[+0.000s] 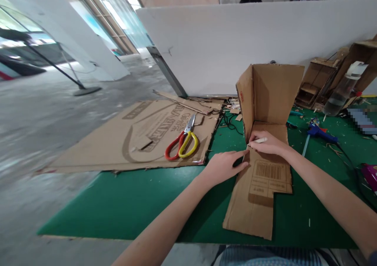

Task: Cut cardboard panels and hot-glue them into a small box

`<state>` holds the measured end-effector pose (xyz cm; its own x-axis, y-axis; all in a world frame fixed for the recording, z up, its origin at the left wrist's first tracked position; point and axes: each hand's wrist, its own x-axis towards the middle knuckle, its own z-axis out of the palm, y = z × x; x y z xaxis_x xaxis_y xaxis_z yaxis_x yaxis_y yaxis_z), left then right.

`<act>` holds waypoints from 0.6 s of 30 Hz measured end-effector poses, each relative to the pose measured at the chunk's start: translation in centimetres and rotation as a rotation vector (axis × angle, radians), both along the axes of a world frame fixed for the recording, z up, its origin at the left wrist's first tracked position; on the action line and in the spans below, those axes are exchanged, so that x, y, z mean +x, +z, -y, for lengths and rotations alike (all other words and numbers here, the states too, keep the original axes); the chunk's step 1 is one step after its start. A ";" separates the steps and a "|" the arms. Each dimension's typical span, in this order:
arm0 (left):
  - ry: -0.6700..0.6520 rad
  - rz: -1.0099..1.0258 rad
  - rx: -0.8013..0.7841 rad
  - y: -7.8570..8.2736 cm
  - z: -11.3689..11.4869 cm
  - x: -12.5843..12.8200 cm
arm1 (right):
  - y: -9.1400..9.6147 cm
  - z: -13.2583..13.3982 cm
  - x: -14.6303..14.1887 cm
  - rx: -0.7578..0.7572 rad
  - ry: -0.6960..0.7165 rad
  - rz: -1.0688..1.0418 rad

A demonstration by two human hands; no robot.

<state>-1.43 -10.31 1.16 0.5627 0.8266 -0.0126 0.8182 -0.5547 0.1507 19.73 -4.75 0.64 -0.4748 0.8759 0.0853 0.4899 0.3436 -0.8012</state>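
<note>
My right grip point(266, 142) is wrapped round a white pen point(260, 140), tip low at the left edge of the cardboard piece point(238, 213), by the foot of its upright panels point(277, 93). Left grip point(225, 166) is empty, thumb and fingers spread at that same edge, probably bracing the card near the tip. Card's flat part lies on the green counter point(141, 203), under my right grip, just right of the left. Scissors point(185, 140) lie off left on a cardboard sheet point(114, 140), likely out of the pen's way.
</note>
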 end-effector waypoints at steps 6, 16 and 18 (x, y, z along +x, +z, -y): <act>-0.002 0.005 -0.003 0.1 0.0 0.0 | 0.3 -0.1 0.1 0.006 -0.001 0.010; 0.049 0.071 -0.036 0.1 0.1 -0.2 | -0.1 0.4 0.9 -0.194 -0.149 -0.440; 0.090 0.216 -0.055 0.2 0.1 -0.4 | 0.6 1.1 1.5 -0.193 -0.187 -0.519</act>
